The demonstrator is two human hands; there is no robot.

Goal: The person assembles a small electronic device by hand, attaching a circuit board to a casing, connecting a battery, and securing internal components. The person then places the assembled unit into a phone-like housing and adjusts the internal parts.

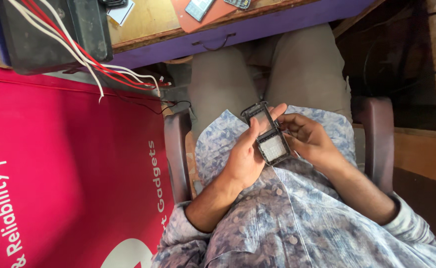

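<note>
small dark phone frame (269, 133) held over lap, between both hands. left hand (245, 156) fingers wrapped along its left edge; right hand (310, 140) fingers closed on right edge. tabletop (143, 22) seen above knees.

Wooden desk (143, 22) with purple drawer front (257, 31) along the top edge. Red banner (64, 168) at left. Dark chair armrests (379, 134) flank the seat.
</note>
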